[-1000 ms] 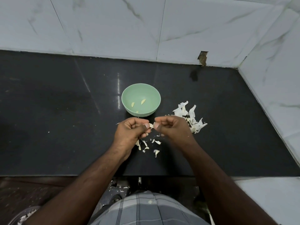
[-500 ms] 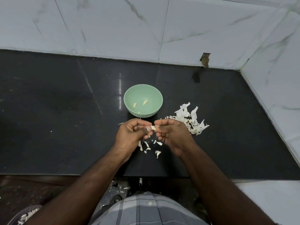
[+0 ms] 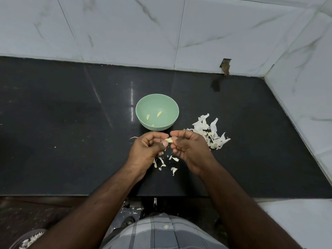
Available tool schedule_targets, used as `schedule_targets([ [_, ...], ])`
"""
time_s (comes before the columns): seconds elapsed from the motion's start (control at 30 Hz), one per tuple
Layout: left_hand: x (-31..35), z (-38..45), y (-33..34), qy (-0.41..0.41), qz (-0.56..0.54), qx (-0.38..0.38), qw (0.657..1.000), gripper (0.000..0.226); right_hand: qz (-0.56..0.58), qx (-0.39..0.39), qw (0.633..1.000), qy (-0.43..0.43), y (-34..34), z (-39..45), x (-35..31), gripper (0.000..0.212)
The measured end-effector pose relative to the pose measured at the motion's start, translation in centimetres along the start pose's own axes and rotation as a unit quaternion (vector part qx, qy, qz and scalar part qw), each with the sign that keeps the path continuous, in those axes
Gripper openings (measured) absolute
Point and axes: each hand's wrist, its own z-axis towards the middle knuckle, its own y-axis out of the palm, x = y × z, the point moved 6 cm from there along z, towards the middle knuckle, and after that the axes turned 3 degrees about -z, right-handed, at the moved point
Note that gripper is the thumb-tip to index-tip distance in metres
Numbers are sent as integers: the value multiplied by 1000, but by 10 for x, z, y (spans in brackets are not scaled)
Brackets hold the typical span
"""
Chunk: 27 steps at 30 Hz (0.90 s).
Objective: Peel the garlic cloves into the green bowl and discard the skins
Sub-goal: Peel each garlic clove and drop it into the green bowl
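A garlic clove [image 3: 168,140] is pinched between the thumb and fingers of my left hand [image 3: 146,151], just in front of the green bowl [image 3: 143,108]. My right hand [image 3: 190,150] has its curled fingertips at the clove's right end. The bowl stands on the black counter and holds three peeled cloves [image 3: 159,114]. A pile of white garlic skins [image 3: 208,132] lies to the right of my right hand. Smaller skin scraps [image 3: 166,164] lie on the counter under my hands.
The black counter [image 3: 62,132] ends at a white marble wall behind and at the right. A chipped hole [image 3: 226,66] shows in the back tile. Skin bits lie on the floor [image 3: 131,209] below the counter edge, and a container of skins [image 3: 29,239] is at bottom left.
Both hands have stayed together on the clove, and my right hand has turned slightly, palm more upward. The bowl and skin pile have not moved.
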Motion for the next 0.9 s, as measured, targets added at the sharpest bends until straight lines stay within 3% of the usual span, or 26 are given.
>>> schedule_targets([
  [0.23,-5,-2,3,-58,-64,0,996,15,-144,9,986,-83,-8,2,-8,20],
  [0.4,-6,-2,1,-101,-86,17,991,13,-177,71,975,-114,-29,4,-15,26],
  [0.53,-7,-2,2,-116,-72,18,991,10,-336,140,920,-148,-45,5,-26,26],
  [0.6,-8,-2,3,-115,-66,17,991,9,-344,123,915,-170,-40,3,-29,21],
  [0.73,-10,0,1,-109,-34,26,993,8,-283,18,941,-187,-6,-3,-25,24],
  [0.9,-9,0,-1,-99,-32,29,994,10,-317,47,925,-203,2,1,-22,16],
])
